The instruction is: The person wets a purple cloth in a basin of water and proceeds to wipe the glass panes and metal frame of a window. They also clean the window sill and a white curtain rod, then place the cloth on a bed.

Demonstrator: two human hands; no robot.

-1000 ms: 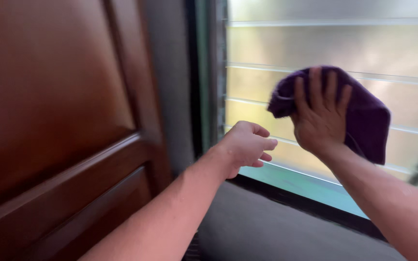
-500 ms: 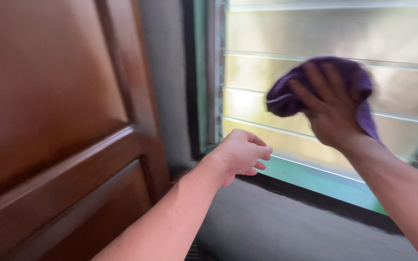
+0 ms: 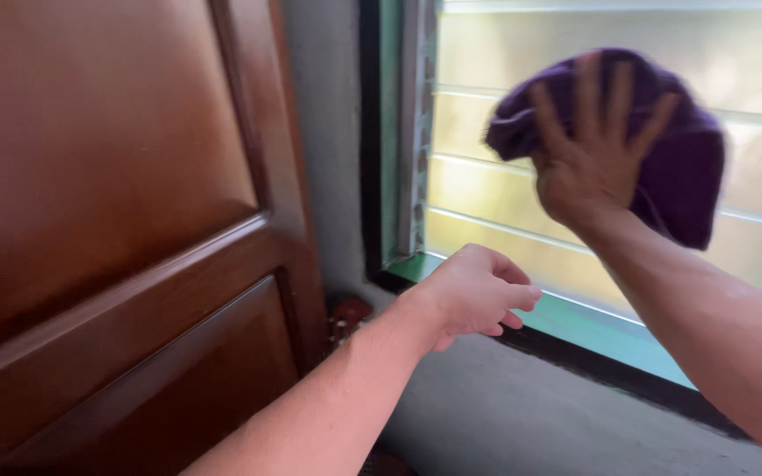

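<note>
Door [image 3: 108,220]: fills the left side, panelled, standing against the wall strip [image 3: 328,141]. Wall strip: between the door and the window frame [image 3: 370,150]. Louvred glass slats [image 3: 522,189]: stacked one above another inside the frame, to the right. Cloth [image 3: 685,172]: against the slats, upper right, behind the right hand [image 3: 588,163], which lies spread flat on it. Left hand [image 3: 478,291]: below and left of the cloth, before the frame's lower left corner, just above the sill [image 3: 575,322]. Wall [image 3: 522,414]: under the sill.
</note>
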